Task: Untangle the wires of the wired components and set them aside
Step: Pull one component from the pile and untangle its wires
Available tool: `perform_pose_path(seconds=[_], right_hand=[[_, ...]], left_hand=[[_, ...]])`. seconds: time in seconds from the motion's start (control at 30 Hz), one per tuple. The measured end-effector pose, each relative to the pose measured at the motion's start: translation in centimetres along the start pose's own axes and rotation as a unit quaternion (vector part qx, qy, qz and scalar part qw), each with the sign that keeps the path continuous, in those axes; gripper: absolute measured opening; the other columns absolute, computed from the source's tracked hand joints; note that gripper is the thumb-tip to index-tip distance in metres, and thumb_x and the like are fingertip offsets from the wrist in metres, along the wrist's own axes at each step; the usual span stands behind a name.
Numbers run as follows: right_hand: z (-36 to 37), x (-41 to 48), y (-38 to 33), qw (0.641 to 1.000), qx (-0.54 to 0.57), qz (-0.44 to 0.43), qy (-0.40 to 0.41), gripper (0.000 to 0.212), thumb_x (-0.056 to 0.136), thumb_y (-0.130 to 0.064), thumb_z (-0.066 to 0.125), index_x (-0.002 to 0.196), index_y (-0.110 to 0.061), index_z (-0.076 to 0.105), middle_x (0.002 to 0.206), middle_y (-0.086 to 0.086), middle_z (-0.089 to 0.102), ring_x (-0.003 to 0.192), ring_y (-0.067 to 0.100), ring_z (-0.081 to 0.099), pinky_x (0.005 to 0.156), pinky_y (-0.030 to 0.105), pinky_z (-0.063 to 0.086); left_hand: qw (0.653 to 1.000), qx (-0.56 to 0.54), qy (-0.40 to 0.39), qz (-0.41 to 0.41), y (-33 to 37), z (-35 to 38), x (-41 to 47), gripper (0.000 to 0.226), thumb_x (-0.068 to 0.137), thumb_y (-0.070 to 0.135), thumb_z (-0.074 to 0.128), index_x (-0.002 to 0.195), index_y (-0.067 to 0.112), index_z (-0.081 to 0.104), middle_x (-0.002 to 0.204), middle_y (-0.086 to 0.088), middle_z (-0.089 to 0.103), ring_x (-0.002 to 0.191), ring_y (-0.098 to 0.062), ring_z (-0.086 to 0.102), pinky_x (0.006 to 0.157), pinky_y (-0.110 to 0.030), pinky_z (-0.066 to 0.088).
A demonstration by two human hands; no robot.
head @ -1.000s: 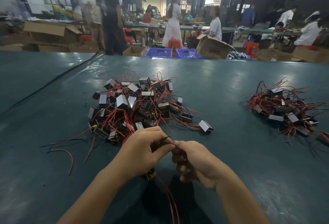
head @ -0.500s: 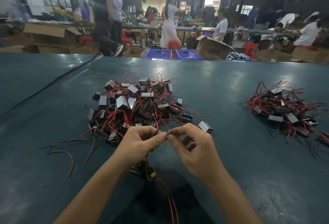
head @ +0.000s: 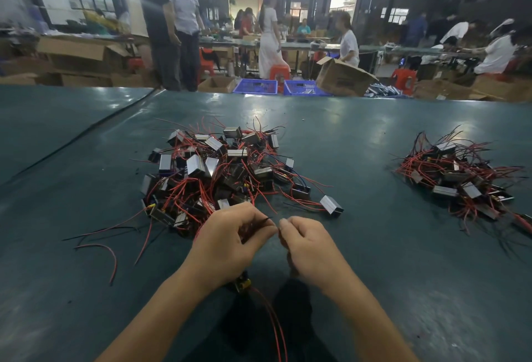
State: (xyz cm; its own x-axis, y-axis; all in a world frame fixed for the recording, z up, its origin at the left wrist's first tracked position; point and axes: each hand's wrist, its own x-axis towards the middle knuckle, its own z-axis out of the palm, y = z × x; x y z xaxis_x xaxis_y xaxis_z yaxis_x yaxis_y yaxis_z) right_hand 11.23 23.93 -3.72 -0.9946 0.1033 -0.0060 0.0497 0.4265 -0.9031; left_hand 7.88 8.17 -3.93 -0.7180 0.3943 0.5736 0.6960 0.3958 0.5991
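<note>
left hand [head: 230, 246] pinches black wire [head: 266, 219], tip pointing right | right hand [head: 311, 249] just beside, curled, hold unclear

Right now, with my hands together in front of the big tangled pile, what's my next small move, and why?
Probably ease the right hand to the right, drawing the strand straight. The left hand pinches a thin black wire, the right fingertips seem to pinch it too, and the wired component dangles below with red wires trailing, not yet in the smaller pile.
</note>
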Motion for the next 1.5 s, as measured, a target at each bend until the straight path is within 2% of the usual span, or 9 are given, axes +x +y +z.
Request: perform_pose_path(seconds=[0.13,0.23,0.37,0.5,0.77,0.9,1.17,1.37,1.5], right_hand=[[-0.7,-0.4,-0.7,0.953,0.255,0.142,-0.076,0.038,0.093,-0.022,0.055,0.055,-0.020,0.054,0.054,-0.003,0.045,0.040,0.009,0.038,0.042,0.021,0.034],[-1.0,-0.5,-0.7,0.972,0.233,-0.002,-0.044,0.029,0.093,-0.025,0.063,0.066,-0.018,0.071,0.060,-0.003,0.062,0.048,0.010,0.052,0.044,0.021,0.043],[-0.9,-0.3,0.3,0.967,0.035,-0.244,0.056,0.005,0.085,-0.021,0.074,0.090,-0.022,0.073,0.079,-0.010,0.069,0.067,0.008,0.064,0.057,0.013,0.044],[-0.5,-0.1,0.4,0.948,0.024,-0.300,0.100,0.007,0.087,-0.018,0.072,0.094,-0.018,0.072,0.087,-0.010,0.065,0.071,0.010,0.064,0.062,0.012,0.043],[-0.4,-0.3,-0.6,0.985,0.145,-0.054,0.070,0.033,0.090,-0.008,0.064,0.058,-0.013,0.063,0.049,-0.001,0.055,0.044,0.008,0.052,0.042,0.021,0.041],[-0.4,-0.3,-0.8,0.974,0.208,0.090,-0.007,0.030,0.092,-0.013,0.056,0.062,-0.010,0.057,0.056,0.003,0.051,0.044,0.010,0.052,0.045,0.023,0.042],[-0.3,0.1,0.4,0.959,0.026,-0.250,0.135,0.012,0.086,-0.032,0.069,0.081,-0.022,0.070,0.067,-0.011,0.062,0.058,0.010,0.058,0.051,0.014,0.041],[-0.1,0.0,0.4,0.977,0.080,-0.186,0.064,0.024,0.091,-0.022,0.066,0.068,-0.029,0.067,0.060,-0.002,0.061,0.053,0.021,0.056,0.050,0.036,0.048],[-0.1,0.1,0.0,0.979,0.183,-0.086,0.025,0.039,0.091,-0.009,0.061,0.055,-0.022,0.066,0.046,-0.002,0.050,0.040,0.012,0.047,0.042,0.027,0.040]], left_hand=[[0.998,0.046,-0.005,0.038,-0.1,0.0,0.0,0.014,0.086,0.028,0.068,0.082,0.015,0.071,0.075,0.010,0.063,0.067,-0.010,0.058,0.060,-0.030,0.049],[0.994,-0.096,0.009,-0.053,0.2,-0.5,0.4,0.007,0.084,0.025,0.073,0.078,0.022,0.073,0.070,0.008,0.068,0.064,-0.002,0.062,0.059,-0.012,0.045],[0.960,-0.227,0.003,-0.166,0.2,-1.2,0.7,0.014,0.074,0.038,0.069,0.075,0.026,0.076,0.067,-0.003,0.069,0.061,-0.008,0.060,0.057,-0.016,0.046],[0.957,-0.240,-0.037,-0.160,0.1,-1.3,0.7,0.015,0.075,0.038,0.068,0.079,0.026,0.076,0.066,-0.003,0.067,0.062,-0.008,0.057,0.058,-0.017,0.046],[0.991,-0.117,-0.017,-0.064,0.3,-0.4,0.3,0.005,0.084,0.021,0.073,0.080,0.024,0.072,0.073,0.009,0.067,0.067,-0.005,0.062,0.062,-0.014,0.047],[0.998,-0.056,-0.014,-0.009,0.6,-0.1,0.2,0.010,0.084,0.028,0.069,0.083,0.018,0.071,0.075,0.008,0.065,0.071,-0.012,0.060,0.064,-0.016,0.046],[0.981,-0.174,0.007,-0.089,0.5,-0.5,0.4,0.013,0.080,0.033,0.068,0.082,0.021,0.072,0.068,0.007,0.068,0.061,-0.002,0.060,0.058,-0.012,0.045],[0.985,-0.151,0.021,-0.084,0.3,-0.6,0.4,0.011,0.079,0.033,0.069,0.081,0.023,0.072,0.072,0.006,0.069,0.064,-0.004,0.062,0.060,-0.013,0.047],[0.990,-0.126,0.010,-0.067,0.5,-0.3,0.3,0.013,0.079,0.033,0.068,0.082,0.021,0.072,0.074,0.010,0.068,0.065,-0.004,0.062,0.061,-0.012,0.046]])
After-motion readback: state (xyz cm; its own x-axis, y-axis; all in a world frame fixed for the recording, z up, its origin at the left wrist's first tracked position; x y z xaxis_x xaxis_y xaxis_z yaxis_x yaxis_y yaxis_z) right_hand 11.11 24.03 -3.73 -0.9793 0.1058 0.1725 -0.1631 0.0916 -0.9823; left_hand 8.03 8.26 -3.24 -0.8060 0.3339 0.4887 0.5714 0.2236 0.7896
